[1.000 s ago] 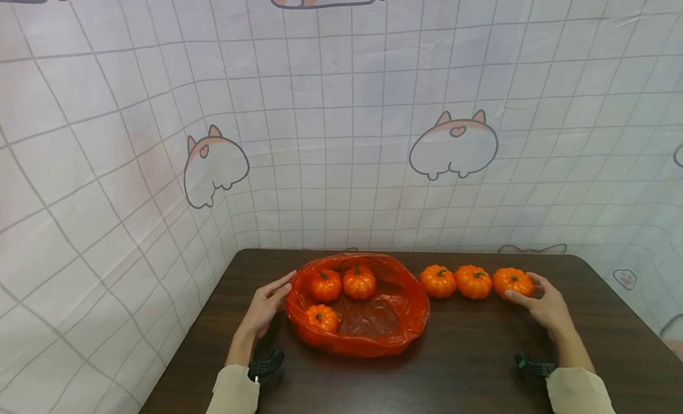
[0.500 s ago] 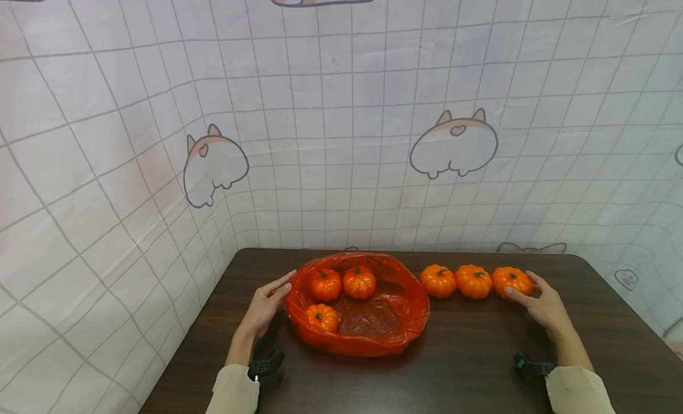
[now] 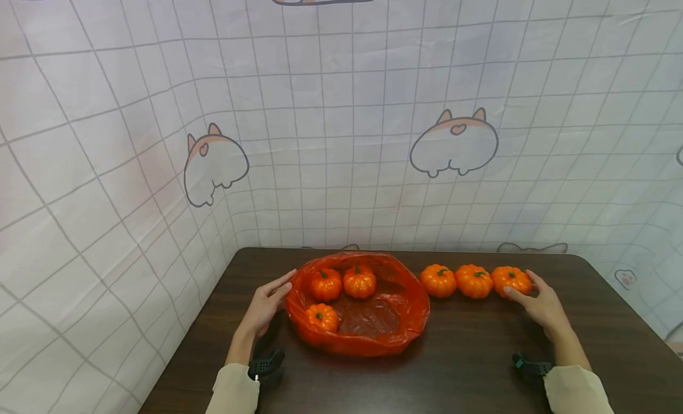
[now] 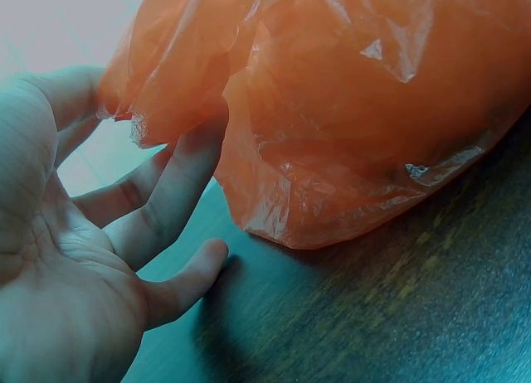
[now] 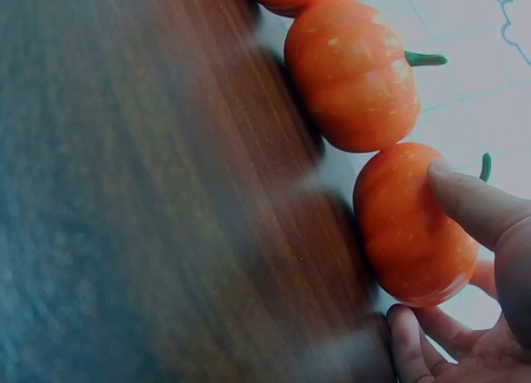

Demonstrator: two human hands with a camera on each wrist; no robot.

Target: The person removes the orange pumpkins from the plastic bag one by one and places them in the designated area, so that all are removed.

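An orange-red plastic bag (image 3: 368, 346) sits with its mouth spread wide, and three small pumpkins (image 3: 360, 282) with green stems lie inside. My left hand (image 3: 264, 306) is at its left side; in the left wrist view the fingers (image 4: 170, 192) touch the bag's folded rim, and the thumb stands apart from it. To the right of the bag, three more pumpkins form a row. My right hand (image 3: 545, 305) holds the rightmost pumpkin (image 3: 511, 281), thumb on its near side and fingers round its outer end. Beside it is the middle pumpkin (image 5: 353, 76), which looks to be touching it.
The row's left pumpkin (image 3: 438, 281) stands close to the bag's right rim. Everything rests on a dark wood-grain table (image 3: 459, 366). A white gridded cloth (image 3: 341, 135) with cartoon animals hangs behind and at the left.
My right hand has shifted very slightly left, with the rightmost pumpkin in its grip. The left hand, the bag and the other pumpkins hold their places.
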